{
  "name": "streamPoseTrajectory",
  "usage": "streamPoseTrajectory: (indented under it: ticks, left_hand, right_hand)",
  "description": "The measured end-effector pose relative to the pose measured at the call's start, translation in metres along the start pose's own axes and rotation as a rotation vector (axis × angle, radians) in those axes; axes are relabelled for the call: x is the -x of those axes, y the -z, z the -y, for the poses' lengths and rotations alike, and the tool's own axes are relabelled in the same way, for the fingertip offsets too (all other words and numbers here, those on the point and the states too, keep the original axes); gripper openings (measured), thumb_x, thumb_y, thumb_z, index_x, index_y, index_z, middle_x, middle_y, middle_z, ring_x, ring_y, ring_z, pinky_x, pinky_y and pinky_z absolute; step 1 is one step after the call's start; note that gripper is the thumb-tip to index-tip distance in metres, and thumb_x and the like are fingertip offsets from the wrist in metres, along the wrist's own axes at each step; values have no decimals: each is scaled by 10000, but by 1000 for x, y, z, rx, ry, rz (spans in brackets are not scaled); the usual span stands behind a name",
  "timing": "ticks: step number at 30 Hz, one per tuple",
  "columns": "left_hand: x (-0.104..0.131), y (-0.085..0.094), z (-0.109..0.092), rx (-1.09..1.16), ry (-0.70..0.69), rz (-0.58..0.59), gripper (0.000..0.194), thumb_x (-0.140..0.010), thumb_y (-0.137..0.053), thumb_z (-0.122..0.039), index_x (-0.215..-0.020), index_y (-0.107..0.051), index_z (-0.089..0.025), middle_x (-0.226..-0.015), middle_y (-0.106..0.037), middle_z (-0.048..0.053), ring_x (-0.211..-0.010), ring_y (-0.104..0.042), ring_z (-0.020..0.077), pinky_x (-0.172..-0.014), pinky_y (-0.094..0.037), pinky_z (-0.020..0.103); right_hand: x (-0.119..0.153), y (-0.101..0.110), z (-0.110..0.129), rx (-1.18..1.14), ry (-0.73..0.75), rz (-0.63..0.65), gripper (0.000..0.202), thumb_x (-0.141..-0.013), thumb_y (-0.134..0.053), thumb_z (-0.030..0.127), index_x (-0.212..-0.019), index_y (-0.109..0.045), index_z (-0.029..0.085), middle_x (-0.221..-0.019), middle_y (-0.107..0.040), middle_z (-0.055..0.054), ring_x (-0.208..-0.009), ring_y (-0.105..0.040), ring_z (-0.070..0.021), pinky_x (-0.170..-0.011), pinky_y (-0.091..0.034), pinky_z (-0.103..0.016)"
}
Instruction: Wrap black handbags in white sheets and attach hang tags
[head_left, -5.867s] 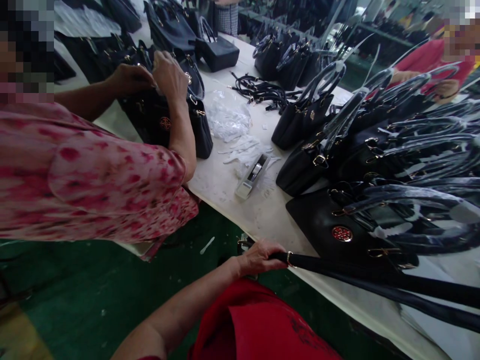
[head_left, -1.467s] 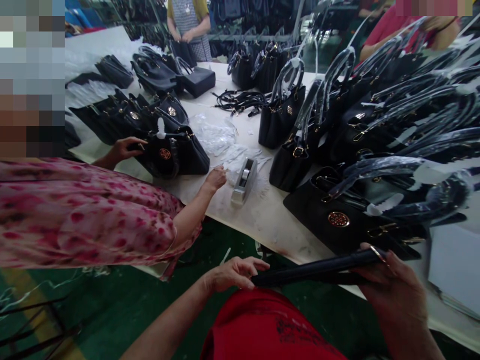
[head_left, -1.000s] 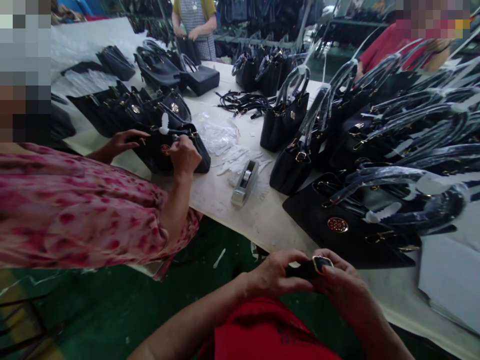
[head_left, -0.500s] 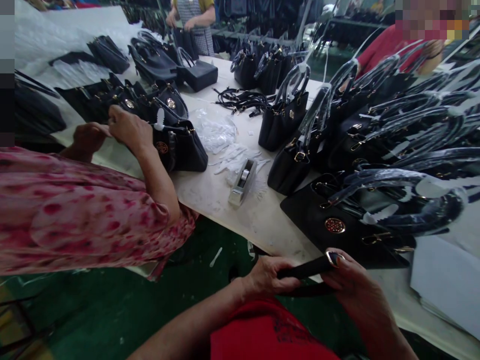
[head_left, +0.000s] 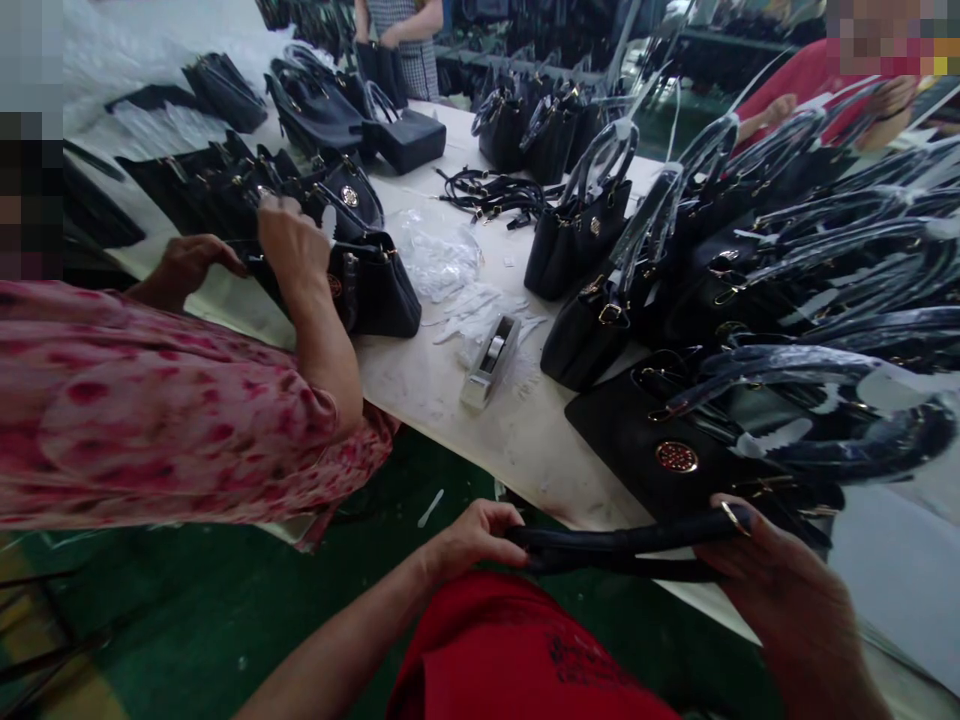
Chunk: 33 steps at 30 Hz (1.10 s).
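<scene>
A black strap [head_left: 630,541] with a gold-coloured metal piece at its right end stretches between my hands, in front of my red shirt. My left hand [head_left: 480,535] pinches its left end between thumb and fingers. The right hand [head_left: 780,570] is closed around the other end, where the metal shows beside the thumb. Just beyond my hands, on the table edge, lies a black handbag [head_left: 637,430] with a round gold-and-red emblem [head_left: 677,457] and plastic-wrapped handles [head_left: 885,440].
A tape dispenser [head_left: 491,362] stands on the white table [head_left: 420,390], near clear plastic [head_left: 435,255] and a heap of black straps [head_left: 495,195]. Many handbags crowd the right side. A co-worker's hand [head_left: 296,245] is over bags at left. White sheets [head_left: 900,570] lie at right.
My hands have moved apart, the left one leftward and the right one rightward, so more of the strap shows between them. The co-worker's hand at left has shifted right.
</scene>
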<state>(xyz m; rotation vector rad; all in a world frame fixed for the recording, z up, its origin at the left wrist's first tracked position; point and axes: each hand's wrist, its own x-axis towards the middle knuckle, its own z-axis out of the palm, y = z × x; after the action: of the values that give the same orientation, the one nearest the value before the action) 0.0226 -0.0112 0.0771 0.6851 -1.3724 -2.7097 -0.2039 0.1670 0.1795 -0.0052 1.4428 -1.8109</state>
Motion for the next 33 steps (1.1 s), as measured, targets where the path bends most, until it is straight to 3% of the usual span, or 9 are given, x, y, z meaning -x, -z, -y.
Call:
streamPoseTrajectory:
  ticks: [3, 6, 11, 15, 18, 20, 26, 30, 33]
  left_hand:
    - [8, 7, -7, 185, -76, 29, 418, -492, -805, -415, -704, -633, -100, -590, -640, 39, -502, -542, 113, -497, -364, 205]
    - [13, 17, -13, 198, -88, 67, 431, -549, -773, -469, -715, -622, -101, -593, -645, 49, -450, -532, 108, -462, -361, 206]
    - [9, 20, -23, -267, 192, 286, 475, -650, -721, -454, -977, -602, -131, -682, -628, 15, -518, -552, 105, -506, -386, 201]
    - [-8, -4, -29, -710, 74, 298, 743, -572, -790, -393, -1236, -520, -197, -928, -616, 42, -748, -567, 159, -644, -421, 240]
    - [-22, -27, -29, -727, -165, 296, 585, -636, -759, -348, -1176, -590, -199, -1014, -596, 46, -869, -536, 172, -753, -409, 246]
    - [-27, -38, -27, -608, -225, 320, 469, -659, -735, -287, -1101, -633, -169, -937, -602, 30, -851, -523, 158, -764, -402, 236]
    - [-25, -55, -28, -363, -165, 210, 435, -641, -724, -334, -1027, -667, -143, -777, -600, -3, -681, -486, 110, -643, -390, 202]
    - [-34, -59, -21, -492, -254, 173, 340, -688, -669, -425, -902, -719, -165, -772, -642, 14, -711, -534, 142, -698, -416, 231]
    - [-50, -52, -20, -624, -224, 149, 342, -688, -661, -476, -896, -722, -211, -803, -655, 26, -784, -577, 195, -728, -440, 271]
  right_hand:
    - [3, -4, 2, 10, -57, -104, 412, -393, -857, 317, -746, -675, 209, -487, -496, 45, -415, -410, -73, -442, -445, -233]
    - [5, -6, -1, 20, -55, -82, 402, -396, -854, 344, -730, -676, 207, -484, -468, 46, -412, -374, -66, -411, -421, -217]
    - [6, -7, -14, 26, -87, 75, 353, -530, -795, 344, -822, -675, 187, -496, -430, 40, -430, -377, -75, -418, -406, -206]
    - [9, -17, -22, 32, -142, 172, 333, -583, -789, 347, -848, -659, 192, -535, -449, 35, -463, -392, -79, -457, -403, -204]
    - [10, -25, -24, 45, -152, 214, 309, -597, -783, 351, -824, -650, 188, -525, -428, 38, -461, -373, -81, -459, -388, -210]
    - [10, -26, -24, 41, -153, 211, 313, -584, -789, 346, -814, -648, 186, -521, -415, 40, -465, -367, -84, -465, -387, -215]
    - [13, -20, -29, 49, -113, 226, 296, -632, -771, 359, -816, -632, 173, -501, -391, 53, -469, -356, -72, -483, -367, -199]
    - [9, -21, -42, 0, -37, 332, 354, -650, -759, 435, -834, -594, 181, -426, -322, 99, -397, -264, -40, -447, -299, -178]
    - [-1, -22, -43, -8, 13, 409, 402, -591, -791, 431, -814, -570, 179, -452, -395, 92, -381, -282, -27, -426, -244, -170]
